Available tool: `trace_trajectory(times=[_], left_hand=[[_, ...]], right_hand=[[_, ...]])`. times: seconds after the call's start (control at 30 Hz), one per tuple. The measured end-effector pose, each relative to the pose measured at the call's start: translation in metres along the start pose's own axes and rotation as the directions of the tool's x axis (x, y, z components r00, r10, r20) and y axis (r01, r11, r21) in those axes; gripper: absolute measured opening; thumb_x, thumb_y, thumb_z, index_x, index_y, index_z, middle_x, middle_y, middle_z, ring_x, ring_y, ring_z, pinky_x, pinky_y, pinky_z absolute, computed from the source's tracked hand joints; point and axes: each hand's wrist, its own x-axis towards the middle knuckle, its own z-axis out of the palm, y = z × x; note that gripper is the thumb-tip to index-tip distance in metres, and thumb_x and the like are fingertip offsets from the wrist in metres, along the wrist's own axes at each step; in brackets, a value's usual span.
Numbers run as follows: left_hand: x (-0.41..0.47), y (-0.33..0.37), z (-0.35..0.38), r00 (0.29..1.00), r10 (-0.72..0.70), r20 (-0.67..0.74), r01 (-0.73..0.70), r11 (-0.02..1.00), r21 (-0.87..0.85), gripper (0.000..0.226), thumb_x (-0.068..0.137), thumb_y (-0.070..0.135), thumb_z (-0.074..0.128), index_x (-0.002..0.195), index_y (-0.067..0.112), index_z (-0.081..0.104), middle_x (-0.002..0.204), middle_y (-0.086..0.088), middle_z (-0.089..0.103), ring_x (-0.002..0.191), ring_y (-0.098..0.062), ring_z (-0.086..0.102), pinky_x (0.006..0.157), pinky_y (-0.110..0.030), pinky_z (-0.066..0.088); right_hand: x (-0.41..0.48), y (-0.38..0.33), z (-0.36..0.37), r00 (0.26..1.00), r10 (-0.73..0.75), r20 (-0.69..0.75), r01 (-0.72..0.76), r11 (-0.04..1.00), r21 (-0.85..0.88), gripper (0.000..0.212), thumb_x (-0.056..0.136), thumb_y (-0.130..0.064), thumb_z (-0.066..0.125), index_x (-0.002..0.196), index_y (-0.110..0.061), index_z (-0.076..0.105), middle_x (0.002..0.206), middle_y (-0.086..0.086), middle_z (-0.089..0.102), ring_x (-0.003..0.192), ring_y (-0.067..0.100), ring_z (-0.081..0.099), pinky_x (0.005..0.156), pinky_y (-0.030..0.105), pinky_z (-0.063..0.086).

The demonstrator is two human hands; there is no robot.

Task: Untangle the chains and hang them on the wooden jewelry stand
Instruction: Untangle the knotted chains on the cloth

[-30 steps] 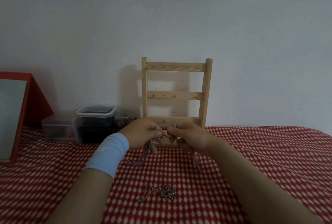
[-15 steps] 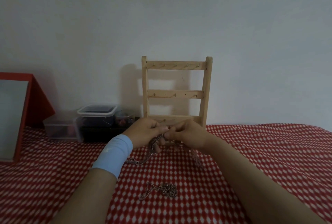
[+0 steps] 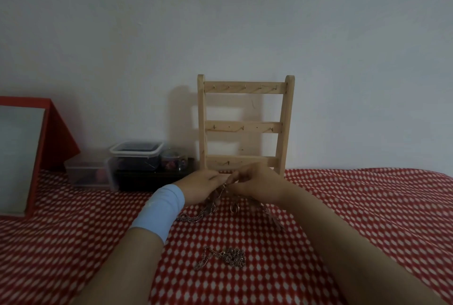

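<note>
Chains (image 3: pixel 215 203) hang in a tangled bunch from both hands, just in front of the foot of the wooden jewelry stand (image 3: pixel 245 127). Their lower loops trail onto the red dotted cloth (image 3: pixel 367 206). The left hand (image 3: pixel 203 186) and the right hand (image 3: pixel 257 184) meet fingertip to fingertip at the top of the bunch, each grip pinched closed on links there. Which strand each one holds is too fine to make out from here. A small ring (image 3: pixel 234 208) dangles under the right hand. A second heap of chain (image 3: pixel 228 257) lies apart on the cloth, nearer the person, with nobody touching it. The stand's hooks all look bare, so nothing seems hung yet.

These look like light, limp things that will slip through fingers and snag on each other. I'd guess a hard tug would only tighten the knot or kink a link. Better to take hold close to the tangle with fingertips and ease loops loose. For hanging, pinch one freed strand near its end.
</note>
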Motion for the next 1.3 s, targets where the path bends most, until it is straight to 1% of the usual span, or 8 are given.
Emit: trace_trajectory(times=[0.17, 0.4, 0.57, 0.67, 0.8, 0.9, 1.1, 1.3], left_hand=[[0.001, -0.005, -0.004, 0.993, 0.056, -0.105, -0.062, 0.996, -0.063, 0.044, 0.095, 0.052, 0.051, 0.093, 0.015, 0.075, 0.088, -0.002, 0.075, 0.091, -0.017, 0.069, 0.094, -0.032, 0.050], [-0.005, -0.002, -0.010, 0.999, 0.004, 0.054, -0.004, 1.000, -0.004, 0.030, 0.095, 0.049, 0.054, 0.097, 0.029, 0.076, 0.103, 0.013, 0.068, 0.101, -0.007, 0.061, 0.099, -0.027, 0.043], [-0.004, -0.004, -0.007, 0.999, 0.028, 0.023, -0.019, 0.948, -0.316, 0.037, 0.095, 0.017, 0.056, 0.061, 0.024, 0.069, 0.072, 0.003, 0.061, 0.076, -0.015, 0.056, 0.078, -0.030, 0.045], [-0.003, -0.007, -0.003, 0.997, 0.071, 0.022, -0.049, 0.846, -0.530, 0.034, 0.095, 0.018, 0.056, 0.066, 0.021, 0.073, 0.077, 0.000, 0.066, 0.082, -0.018, 0.059, 0.085, -0.033, 0.046], [-0.002, 0.002, 0.000, 0.989, 0.136, -0.060, -0.148, 0.944, -0.294, 0.022, 0.096, 0.030, 0.060, 0.077, 0.025, 0.069, 0.076, 0.008, 0.070, 0.076, -0.004, 0.064, 0.080, -0.018, 0.045], [-0.002, 0.004, -0.006, 0.981, 0.139, -0.136, -0.170, 0.953, -0.252, 0.014, 0.091, 0.031, 0.066, 0.080, 0.025, 0.072, 0.079, 0.008, 0.075, 0.078, 0.002, 0.067, 0.084, -0.018, 0.045], [0.000, 0.002, -0.010, 0.998, 0.060, -0.006, -0.061, 0.993, -0.099, 0.020, 0.090, 0.043, 0.065, 0.085, 0.026, 0.074, 0.088, 0.012, 0.072, 0.086, -0.005, 0.065, 0.089, -0.026, 0.051], [-0.008, -0.002, -0.012, 0.989, 0.031, 0.144, -0.014, 0.993, -0.118, 0.019, 0.096, 0.042, 0.055, 0.095, 0.035, 0.073, 0.100, 0.012, 0.073, 0.100, -0.009, 0.065, 0.098, -0.029, 0.045]], right_hand=[[-0.004, 0.000, -0.005, 0.994, -0.002, 0.108, -0.017, 0.983, 0.181, 0.014, 0.100, -0.020, 0.065, 0.096, -0.007, 0.070, 0.078, -0.001, 0.074, 0.050, 0.013, 0.061, 0.052, 0.023, 0.051], [0.002, 0.007, -0.008, 0.985, 0.048, 0.163, -0.064, 0.994, 0.092, 0.015, 0.105, -0.017, 0.049, 0.105, -0.009, 0.062, 0.073, 0.013, 0.064, 0.049, 0.016, 0.053, 0.048, 0.027, 0.047], [0.003, 0.005, -0.011, 0.971, 0.099, 0.218, -0.079, 0.992, -0.098, 0.010, 0.103, -0.015, 0.052, 0.099, -0.021, 0.059, 0.075, 0.005, 0.066, 0.054, 0.017, 0.058, 0.052, 0.030, 0.050], [0.005, 0.003, -0.012, 0.966, 0.103, 0.236, -0.067, 0.986, -0.156, 0.006, 0.097, -0.022, 0.060, 0.101, -0.023, 0.063, 0.096, 0.005, 0.072, 0.082, 0.025, 0.072, 0.079, 0.042, 0.061], [0.003, -0.001, -0.011, 0.985, -0.013, 0.172, 0.001, 0.998, 0.070, 0.011, 0.095, -0.018, 0.067, 0.102, -0.023, 0.073, 0.102, -0.002, 0.076, 0.098, 0.011, 0.071, 0.087, 0.023, 0.056], [0.002, 0.002, -0.014, 0.993, -0.034, 0.112, 0.010, 0.977, 0.213, 0.007, 0.093, -0.010, 0.071, 0.097, -0.008, 0.077, 0.095, 0.009, 0.079, 0.091, 0.019, 0.074, 0.090, 0.033, 0.060], [0.003, 0.003, -0.013, 0.999, 0.043, 0.026, -0.049, 0.941, 0.334, 0.008, 0.095, -0.004, 0.066, 0.090, -0.001, 0.071, 0.083, 0.013, 0.071, 0.081, 0.028, 0.062, 0.083, 0.038, 0.057], [0.005, 0.005, -0.012, 0.997, 0.051, 0.054, -0.071, 0.878, 0.473, 0.016, 0.103, -0.007, 0.051, 0.092, -0.008, 0.063, 0.065, 0.000, 0.053, 0.056, 0.013, 0.049, 0.061, 0.030, 0.050]])
